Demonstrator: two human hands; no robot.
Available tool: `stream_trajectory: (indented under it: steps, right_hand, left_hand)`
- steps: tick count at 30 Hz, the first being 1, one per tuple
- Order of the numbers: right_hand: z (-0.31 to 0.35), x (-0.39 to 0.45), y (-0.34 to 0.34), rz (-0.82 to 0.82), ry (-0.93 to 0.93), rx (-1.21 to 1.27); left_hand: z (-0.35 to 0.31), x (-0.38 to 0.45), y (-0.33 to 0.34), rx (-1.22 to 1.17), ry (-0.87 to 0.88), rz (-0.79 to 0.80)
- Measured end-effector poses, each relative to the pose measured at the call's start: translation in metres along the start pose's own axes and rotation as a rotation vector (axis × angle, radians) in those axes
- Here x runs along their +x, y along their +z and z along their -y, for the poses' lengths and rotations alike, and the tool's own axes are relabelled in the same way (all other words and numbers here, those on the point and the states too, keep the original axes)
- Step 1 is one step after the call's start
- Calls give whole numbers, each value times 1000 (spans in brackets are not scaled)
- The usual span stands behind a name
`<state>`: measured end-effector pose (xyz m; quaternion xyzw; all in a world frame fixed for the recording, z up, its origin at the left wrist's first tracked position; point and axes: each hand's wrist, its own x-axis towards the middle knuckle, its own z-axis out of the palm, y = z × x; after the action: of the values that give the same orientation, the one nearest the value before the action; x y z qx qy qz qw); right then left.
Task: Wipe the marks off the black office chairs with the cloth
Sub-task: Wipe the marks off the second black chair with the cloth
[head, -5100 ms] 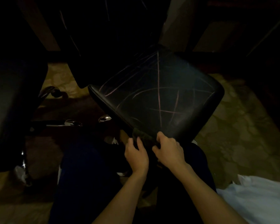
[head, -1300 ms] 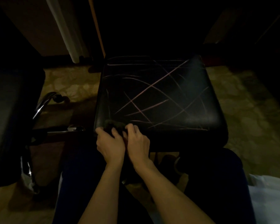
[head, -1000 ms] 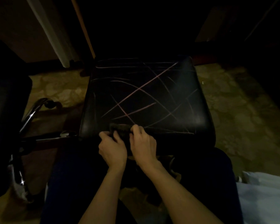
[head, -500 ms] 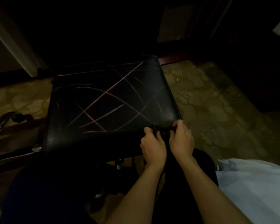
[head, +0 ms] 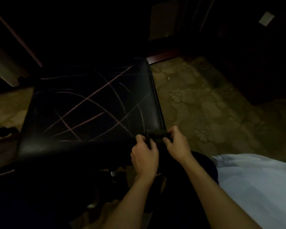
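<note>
The black chair seat (head: 91,111) fills the middle of the dim view, crossed by pale pink marks (head: 89,100). At the seat's near right corner, both hands meet on a dark cloth (head: 157,135) that lies bunched on the seat's front edge. The left hand (head: 144,156) grips the cloth's left end, its fingers (head: 139,138) curled over it; the right hand (head: 177,143) grips the right end with fingers (head: 168,139) curled round the fabric.

A second ago the hands and cloth were at the seat's near left corner; half a second ago they had reached the right corner, and they are still there now. The near edge of the seat now looks free of marks, though the light is poor. The marks across the middle of the seat remain.

Right of the seat lies patterned carpet (head: 205,103). Near the seat's right side, below the hands, a pale blue fabric (head: 257,187) covers the lower right corner.
</note>
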<state>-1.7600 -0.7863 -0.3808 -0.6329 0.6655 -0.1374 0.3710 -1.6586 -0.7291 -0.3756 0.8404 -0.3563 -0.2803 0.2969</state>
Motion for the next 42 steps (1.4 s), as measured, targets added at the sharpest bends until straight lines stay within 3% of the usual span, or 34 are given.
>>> stream_trajectory:
  steps: [9, 18, 24, 27, 35, 38, 42]
  right_hand:
    - [15, -66, 54, 204, 75, 221]
    - [28, -105, 102, 283, -127, 250]
    - [53, -116, 128, 180, -364, 39]
    - [64, -122, 140, 153, -407, 72]
    - [66, -90, 130, 5, -234, 189]
    - [60, -70, 117, -128, -95, 288]
    - [64, -64, 117, -133, -57, 296]
  left_hand:
    - [68, -29, -51, 130, 14, -146]
    - [116, -57, -95, 69, -193, -220]
    - [132, -61, -98, -241, -390, -487]
    - [135, -55, -98, -390, -471, -579]
    - [90, -25, -62, -743, -608, -560]
    - [75, -16, -43, -793, -592, -462]
    - [81, -12, -43, -818, -569, -439]
